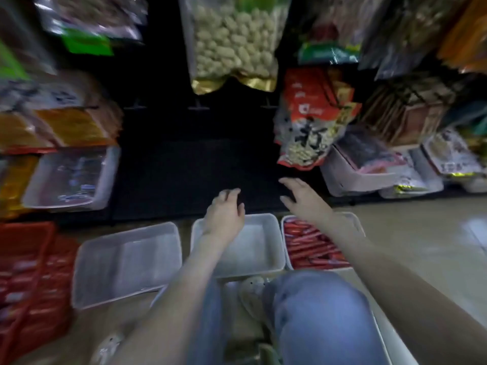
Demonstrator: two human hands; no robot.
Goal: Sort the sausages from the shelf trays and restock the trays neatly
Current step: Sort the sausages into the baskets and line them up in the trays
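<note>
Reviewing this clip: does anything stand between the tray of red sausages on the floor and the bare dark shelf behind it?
Nothing visible blocks it. The sausage tray sits just in front of the dark shelf, whose middle stretch lies bare. Only the right hand reaches over the tray's far rim, holding nothing.

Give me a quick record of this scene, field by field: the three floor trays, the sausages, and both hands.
left tray: empty, on floor
middle tray: empty
right tray: filled with red sausages
red packs: stacked far left
left hand: holds nothing, fingers loosely curled, above middle tray's far rim
right hand: holds nothing, fingers spread, reaching toward dark shelf
</note>
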